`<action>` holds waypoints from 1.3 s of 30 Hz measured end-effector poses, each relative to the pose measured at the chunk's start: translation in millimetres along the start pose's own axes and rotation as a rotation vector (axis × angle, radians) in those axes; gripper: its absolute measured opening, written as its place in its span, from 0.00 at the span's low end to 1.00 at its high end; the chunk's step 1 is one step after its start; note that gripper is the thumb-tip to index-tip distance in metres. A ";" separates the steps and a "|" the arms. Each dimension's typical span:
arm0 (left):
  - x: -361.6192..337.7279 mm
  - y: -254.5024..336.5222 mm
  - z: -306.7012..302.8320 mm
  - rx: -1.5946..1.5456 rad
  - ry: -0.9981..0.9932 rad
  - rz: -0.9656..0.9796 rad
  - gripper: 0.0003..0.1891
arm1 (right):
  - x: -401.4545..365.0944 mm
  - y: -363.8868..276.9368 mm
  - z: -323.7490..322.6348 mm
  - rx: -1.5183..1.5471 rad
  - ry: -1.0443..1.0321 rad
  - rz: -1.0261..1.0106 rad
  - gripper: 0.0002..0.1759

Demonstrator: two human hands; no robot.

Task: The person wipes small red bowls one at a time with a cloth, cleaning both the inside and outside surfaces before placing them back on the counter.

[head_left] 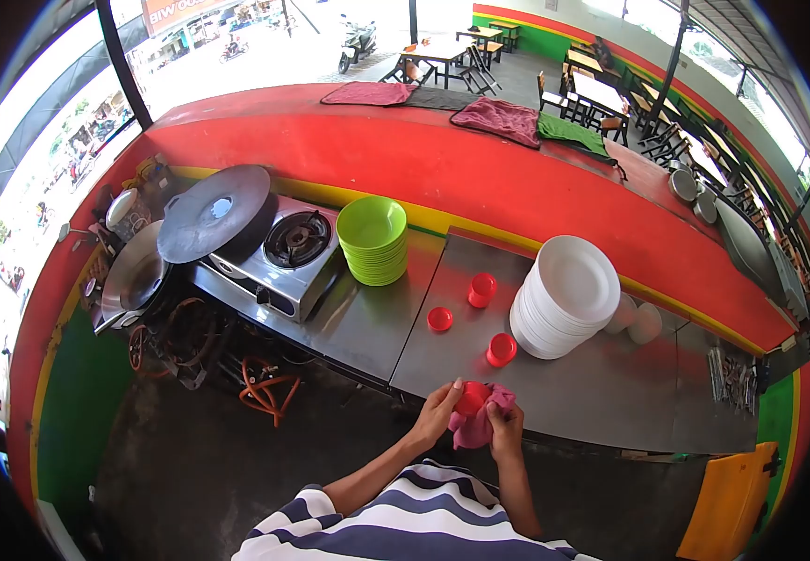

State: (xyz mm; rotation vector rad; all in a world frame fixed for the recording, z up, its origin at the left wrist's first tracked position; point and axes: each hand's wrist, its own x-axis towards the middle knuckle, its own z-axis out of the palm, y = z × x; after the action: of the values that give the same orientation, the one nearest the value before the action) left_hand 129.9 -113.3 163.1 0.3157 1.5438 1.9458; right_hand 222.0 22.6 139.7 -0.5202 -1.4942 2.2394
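Close to my body, just off the counter's front edge, my left hand [438, 411] is closed on a small red cup [471, 399]. A pink cloth [468, 433] is bunched around and under that cup, and my right hand [506, 425] pinches it at the right side. Three more red plastic cups stand on the steel counter beyond my hands: one [501, 351] nearest, one [439, 320] to the left, one [482, 290] farther back. Part of the held cup is hidden by the cloth and my fingers.
A tall stack of white plates [559, 304] and a stack of green bowls [372, 243] stand on the counter [629, 393]. Left are a gas stove [297, 248], a large wok [213, 215] and another pan [134, 271]. Cutlery [732, 379] lies far right. A red ledge [377, 140] runs behind.
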 end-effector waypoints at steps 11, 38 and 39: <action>13.9 14.5 -31.6 0.161 -0.229 -0.091 0.21 | 8.4 -12.2 -3.3 -0.049 -0.249 0.171 0.18; 17.8 -0.4 -14.3 -0.121 -0.138 -0.267 0.21 | -0.9 -12.1 0.6 0.275 -0.097 0.278 0.21; 15.2 0.1 -5.4 -0.223 -0.069 -0.247 0.21 | 1.2 -16.5 6.7 0.315 -0.058 0.256 0.21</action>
State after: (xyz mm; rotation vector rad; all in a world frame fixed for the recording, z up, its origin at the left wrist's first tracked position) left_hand 115.2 -108.4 158.8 0.0913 1.2430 1.8680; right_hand 219.5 23.7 157.3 -0.5774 -1.1191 2.6440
